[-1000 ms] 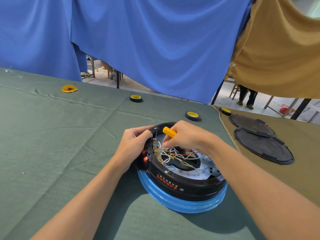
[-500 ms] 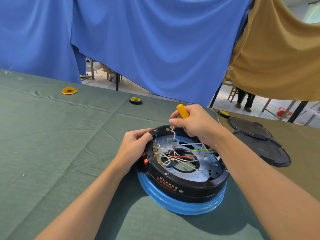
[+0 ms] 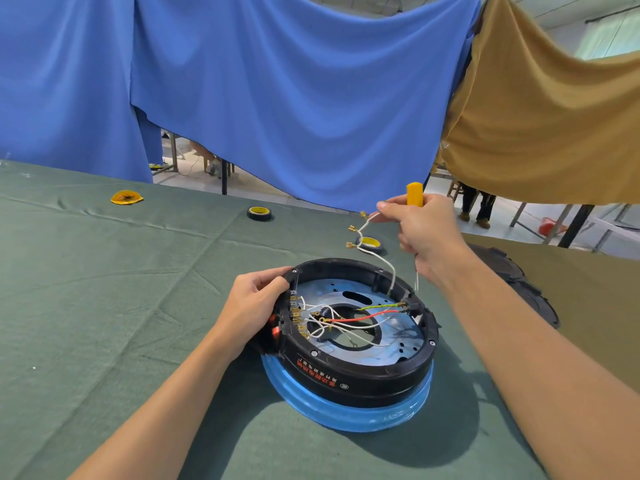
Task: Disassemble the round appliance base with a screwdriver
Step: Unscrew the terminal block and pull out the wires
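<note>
I note my left hand (image 3: 252, 306) grasping the rim of the round appliance base (image 3: 360, 368), which lies just right of that hand on the green cloth (image 3: 104, 289). My right hand (image 3: 422, 233), raised above the base's far edge, clenches the yellow-handled screwdriver (image 3: 414, 194) and pinches a white wire (image 3: 379, 256) that trails down into the base.

Bright, even daylight, soft shadows toward the viewer, sharp focus, wide-angle bowing at the edges.

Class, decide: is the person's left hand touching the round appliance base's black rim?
Touching. The head view shows the left hand with fingers curled over the black rim of the round appliance base.
</note>
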A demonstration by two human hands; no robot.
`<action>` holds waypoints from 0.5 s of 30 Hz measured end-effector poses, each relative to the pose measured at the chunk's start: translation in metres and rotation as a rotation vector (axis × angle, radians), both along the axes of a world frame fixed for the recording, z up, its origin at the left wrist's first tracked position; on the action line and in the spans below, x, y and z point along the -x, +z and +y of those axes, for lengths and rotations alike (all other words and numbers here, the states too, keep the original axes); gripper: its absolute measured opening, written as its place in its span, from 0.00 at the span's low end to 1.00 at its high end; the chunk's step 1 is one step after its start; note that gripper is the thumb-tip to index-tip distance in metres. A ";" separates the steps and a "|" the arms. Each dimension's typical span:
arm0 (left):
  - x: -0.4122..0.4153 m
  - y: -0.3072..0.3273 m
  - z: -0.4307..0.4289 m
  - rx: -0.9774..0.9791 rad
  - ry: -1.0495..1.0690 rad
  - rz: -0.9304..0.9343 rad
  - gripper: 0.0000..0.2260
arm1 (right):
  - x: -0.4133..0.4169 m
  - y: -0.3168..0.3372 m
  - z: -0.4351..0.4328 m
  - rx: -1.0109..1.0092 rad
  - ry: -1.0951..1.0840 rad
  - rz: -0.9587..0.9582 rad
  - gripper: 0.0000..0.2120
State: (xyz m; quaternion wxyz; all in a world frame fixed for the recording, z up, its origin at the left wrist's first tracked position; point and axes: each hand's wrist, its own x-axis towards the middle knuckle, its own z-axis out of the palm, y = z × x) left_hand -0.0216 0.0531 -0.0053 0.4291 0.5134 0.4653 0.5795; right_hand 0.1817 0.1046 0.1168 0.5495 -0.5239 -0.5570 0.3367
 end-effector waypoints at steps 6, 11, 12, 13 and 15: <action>0.005 -0.001 -0.001 0.013 0.050 0.002 0.18 | -0.053 -0.013 -0.010 0.156 -0.113 0.127 0.05; 0.013 0.001 -0.005 -0.010 0.098 0.011 0.21 | -0.100 -0.040 -0.023 0.345 -0.221 0.219 0.05; 0.016 0.001 -0.005 -0.007 0.114 0.005 0.21 | -0.107 -0.045 -0.025 0.379 -0.241 0.223 0.05; 0.019 0.001 -0.006 -0.002 0.135 0.002 0.20 | -0.113 -0.052 -0.027 0.406 -0.258 0.224 0.04; 0.026 0.000 -0.007 0.010 0.181 0.001 0.17 | -0.121 -0.066 -0.029 0.443 -0.290 0.214 0.02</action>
